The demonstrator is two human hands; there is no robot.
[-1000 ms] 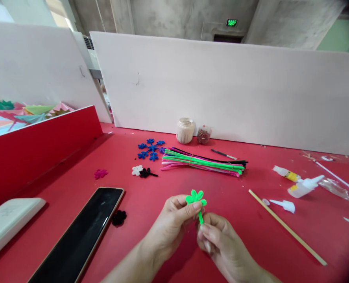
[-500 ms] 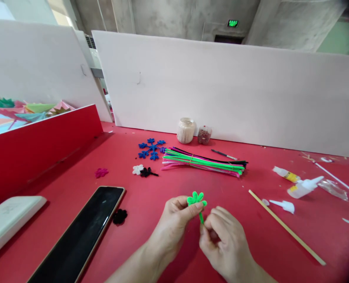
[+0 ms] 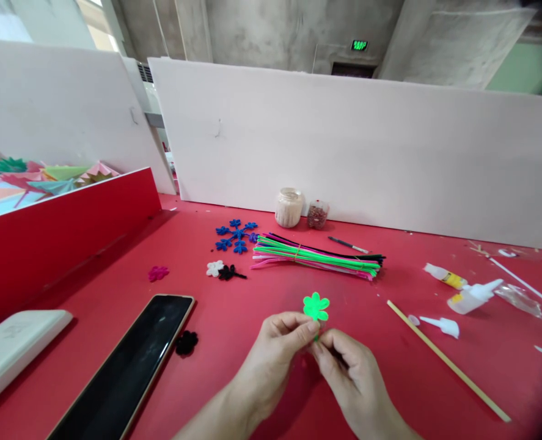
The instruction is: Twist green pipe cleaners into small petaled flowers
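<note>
Green flower (image 3: 316,306) now sits higher and turned face-on to the camera; a second ago it was tilted flat, with more stem showing. Left hand (image 3: 271,357) and right hand (image 3: 351,379) have closed in together under it, fingertips pinched tight on the stem just below the bloom. Flower is held above the red table (image 3: 390,379), in front of the pipe cleaner bundle (image 3: 316,256). Phone (image 3: 128,366) lies to the left.

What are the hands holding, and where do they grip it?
A green pipe-cleaner flower; the left hand and right hand both pinch its stem just under the petals.
</note>
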